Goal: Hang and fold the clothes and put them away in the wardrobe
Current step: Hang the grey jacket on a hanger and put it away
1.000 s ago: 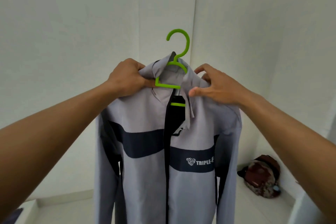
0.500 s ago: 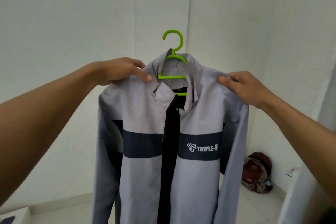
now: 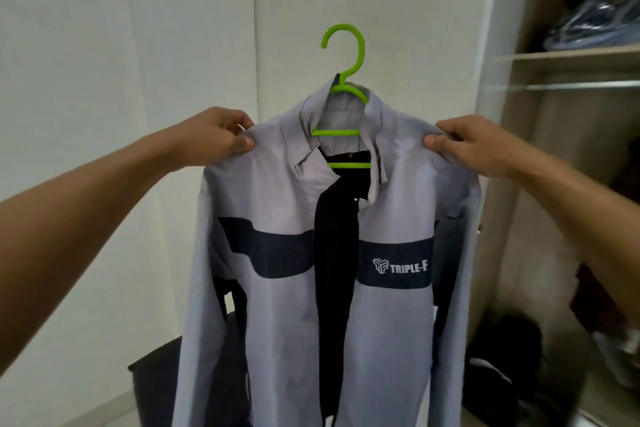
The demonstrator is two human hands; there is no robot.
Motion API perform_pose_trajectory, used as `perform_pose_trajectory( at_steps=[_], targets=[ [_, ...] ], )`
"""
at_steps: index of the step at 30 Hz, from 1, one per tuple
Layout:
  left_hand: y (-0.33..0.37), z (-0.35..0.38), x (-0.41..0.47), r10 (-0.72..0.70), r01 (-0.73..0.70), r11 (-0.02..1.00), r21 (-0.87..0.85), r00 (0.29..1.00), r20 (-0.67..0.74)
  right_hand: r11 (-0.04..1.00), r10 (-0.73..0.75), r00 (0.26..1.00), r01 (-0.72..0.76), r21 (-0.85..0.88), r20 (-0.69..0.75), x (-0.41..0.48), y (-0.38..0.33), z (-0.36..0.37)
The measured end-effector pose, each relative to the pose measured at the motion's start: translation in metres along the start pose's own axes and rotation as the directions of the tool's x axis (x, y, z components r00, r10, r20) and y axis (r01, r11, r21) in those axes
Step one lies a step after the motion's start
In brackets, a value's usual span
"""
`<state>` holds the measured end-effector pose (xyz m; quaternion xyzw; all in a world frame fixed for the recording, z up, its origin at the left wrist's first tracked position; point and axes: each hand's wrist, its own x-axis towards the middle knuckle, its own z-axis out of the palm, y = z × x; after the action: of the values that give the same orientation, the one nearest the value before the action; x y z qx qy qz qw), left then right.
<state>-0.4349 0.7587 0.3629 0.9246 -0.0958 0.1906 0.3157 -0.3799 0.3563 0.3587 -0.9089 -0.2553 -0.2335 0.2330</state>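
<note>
A light grey jacket (image 3: 277, 305) with a dark chest band, a white logo and a black front strip hangs on a bright green hanger (image 3: 343, 80), held up in front of me. My left hand (image 3: 216, 135) pinches the jacket's left shoulder, and my right hand (image 3: 467, 142) pinches its right shoulder. The hanger's hook stands free above the collar, touching nothing. The open wardrobe (image 3: 540, 184) is at the right, with a metal rail (image 3: 581, 85) under a shelf.
White walls meet in a corner behind the jacket. A wardrobe shelf (image 3: 571, 54) carries dark clothes in clear plastic (image 3: 595, 21). Dark garments lie on the wardrobe floor (image 3: 502, 357) and hang at the far right. A dark low object (image 3: 156, 381) stands at the lower left.
Both hands slid outward from the collar to the jacket's shoulders. My view turned right, so the open wardrobe has come into sight and the jacket hangs closer to it.
</note>
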Motion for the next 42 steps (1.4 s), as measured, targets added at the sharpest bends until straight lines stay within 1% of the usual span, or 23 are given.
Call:
perform_pose_trajectory(
  at_steps=[2,7,10,13,15,19,23,27,30,34,42],
  targets=[
    [0.020,0.021,0.016,0.068,-0.067,0.996,-0.052,0.997,0.021,0.995,0.072,0.997,-0.073,-0.061,-0.018,-0.023,0.015,-0.018],
    [0.081,0.079,0.048,0.264,-0.247,0.954,-0.167,0.960,0.089,0.969,0.206,0.973,-0.217,-0.116,-0.104,-0.085,0.044,-0.064],
    [0.109,0.109,0.065,0.331,-0.297,0.927,-0.232,0.935,0.127,0.952,0.243,0.958,-0.265,-0.151,-0.153,-0.111,0.059,-0.088],
    [0.140,0.143,0.077,0.374,-0.311,0.896,-0.318,0.914,0.160,0.936,0.285,0.937,-0.317,-0.151,-0.203,-0.137,0.075,-0.116],
    [0.163,0.166,0.083,0.406,-0.329,0.880,-0.343,0.896,0.181,0.918,0.322,0.921,-0.360,-0.166,-0.218,-0.153,0.086,-0.135],
    [0.210,0.209,0.094,0.438,-0.359,0.868,-0.342,0.878,0.191,0.874,0.395,0.891,-0.440,-0.206,-0.225,-0.184,0.106,-0.173],
    [0.264,0.258,0.108,0.489,-0.406,0.844,-0.352,0.852,0.190,0.782,0.483,0.839,-0.542,-0.307,-0.249,-0.211,0.132,-0.210],
    [0.313,0.309,0.117,0.514,-0.436,0.827,-0.355,0.842,0.163,0.710,0.551,0.793,-0.610,-0.353,-0.262,-0.230,0.164,-0.238],
    [0.342,0.343,0.124,0.522,-0.460,0.826,-0.326,0.842,0.134,0.690,0.570,0.773,-0.634,-0.349,-0.279,-0.238,0.187,-0.248],
    [0.368,0.387,0.140,0.506,-0.459,0.840,-0.288,0.855,0.111,0.668,0.587,0.748,-0.664,-0.336,-0.309,-0.240,0.226,-0.259],
    [0.387,0.445,0.183,0.475,-0.444,0.866,-0.230,0.875,0.097,0.666,0.602,0.737,-0.675,-0.317,-0.305,-0.231,0.293,-0.266]
  ],
)
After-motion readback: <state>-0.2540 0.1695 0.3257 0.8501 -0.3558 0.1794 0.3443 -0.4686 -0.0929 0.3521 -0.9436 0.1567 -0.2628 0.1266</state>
